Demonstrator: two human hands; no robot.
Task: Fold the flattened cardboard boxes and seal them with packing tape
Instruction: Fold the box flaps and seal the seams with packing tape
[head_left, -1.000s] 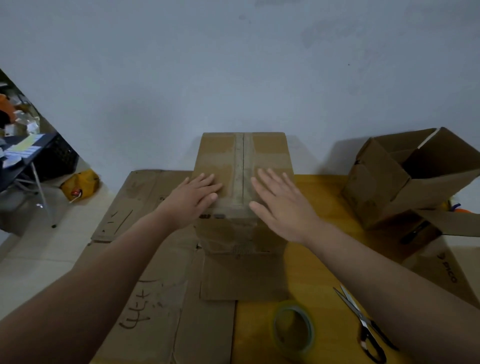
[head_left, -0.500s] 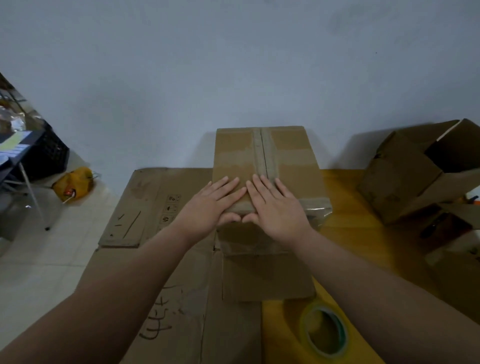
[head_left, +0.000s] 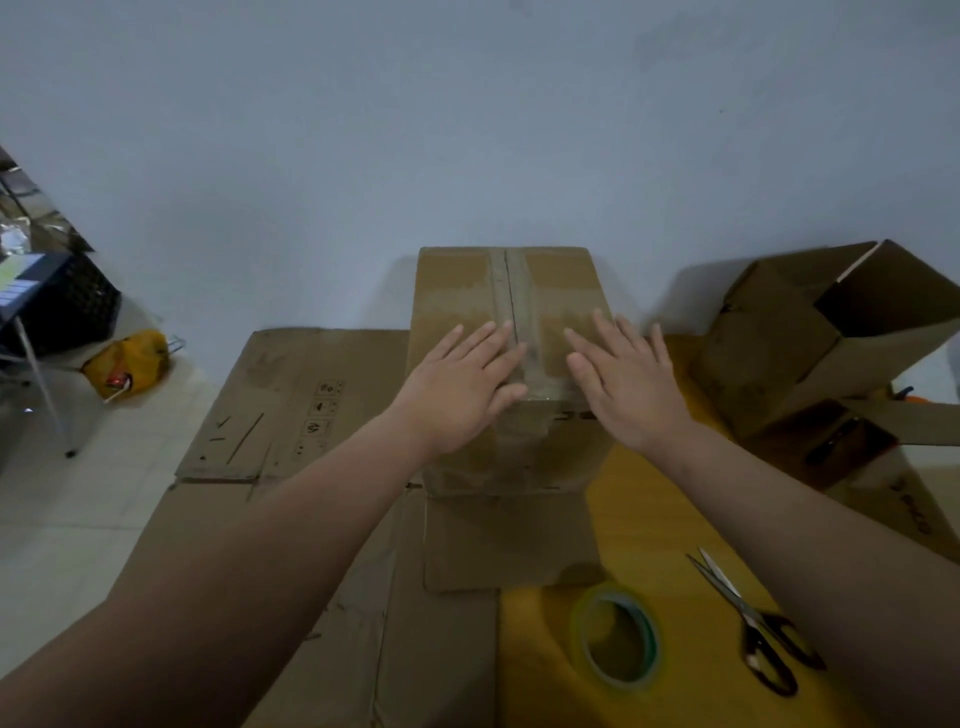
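Both hands (head_left: 540, 384) lie flat atop the taped box (head_left: 506, 291).

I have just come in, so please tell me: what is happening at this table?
A person's left hand and right hand lie flat on top of a closed brown cardboard box, either side of its taped centre seam. A green-edged roll of packing tape and black-handled scissors lie on the yellow table.
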